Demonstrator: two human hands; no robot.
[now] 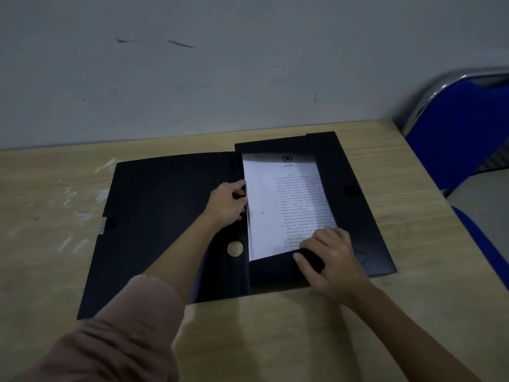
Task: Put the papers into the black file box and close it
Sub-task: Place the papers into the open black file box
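Head view: the black file box (170, 216) lies open toward the worktop's (275, 340) far edge, papers (286, 199) seated inside. Left hand (227, 204) fingers curl on the papers' edge; right hand (329, 259) fingers press the near flap flat — next, likely, swing the lid over.

L hand (227, 204) is stretched fwd, palm down, fingers curled at the tips, forearm in a rolled pink sleeve (132, 321). R hand (332, 260) is laid flat, palm down, fingers spread and pointed left, thumb extended, forearm bare.
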